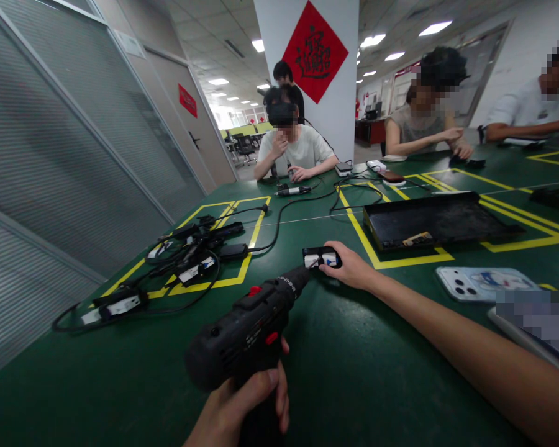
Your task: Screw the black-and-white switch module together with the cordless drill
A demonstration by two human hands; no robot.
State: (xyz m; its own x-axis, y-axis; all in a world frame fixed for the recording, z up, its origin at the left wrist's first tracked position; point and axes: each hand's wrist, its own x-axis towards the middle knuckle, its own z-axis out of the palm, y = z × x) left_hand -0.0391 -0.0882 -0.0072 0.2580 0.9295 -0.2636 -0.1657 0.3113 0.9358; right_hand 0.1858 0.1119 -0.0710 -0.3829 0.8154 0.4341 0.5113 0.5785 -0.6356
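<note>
My left hand [251, 400] is wrapped around the grip of a black cordless drill [246, 329] with red switches. The drill slants forward and to the right, and its tip meets or overlaps the near side of a small black housing [307, 253]. White parts and a bit of blue show inside that housing. My right hand [349, 267] grips the housing's right end with closed fingers, holding it at the green table [345, 347]. Whether the bit sits in a screw is too small to tell.
Tangled black cables and white-labelled parts [195, 254] lie at left. A black tray [438, 217] with a small yellowish piece stands at right, near a phone [484, 284]. Across the table, a seated person [298, 146] is near an electric screwdriver [294, 191]. Other people sit at right.
</note>
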